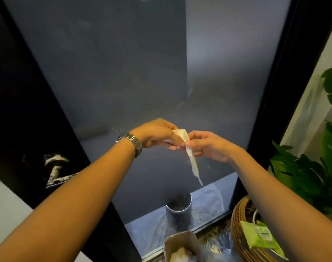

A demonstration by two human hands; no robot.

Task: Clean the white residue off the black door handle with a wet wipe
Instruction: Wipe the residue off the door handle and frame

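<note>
Head view looks down a tall frosted glass door (123, 72). Right of the door stands a green plant (310, 173). At the door's lower right corner a wicker basket (237, 229) holds a green wipe pack (261, 236). A grey round bin (178, 211) shows at the foot of the door. Before the middle of the door, the left hand (155, 135) and the right hand (208, 146) each pinch the white wet wipe (187, 146) between thumb and fingertips; its loose end hangs down. The black door handle (56, 170), marked with white residue, is on the dark panel left of the door, apart from both hands. A metal watch (132, 141) sits on the left wrist.
</note>
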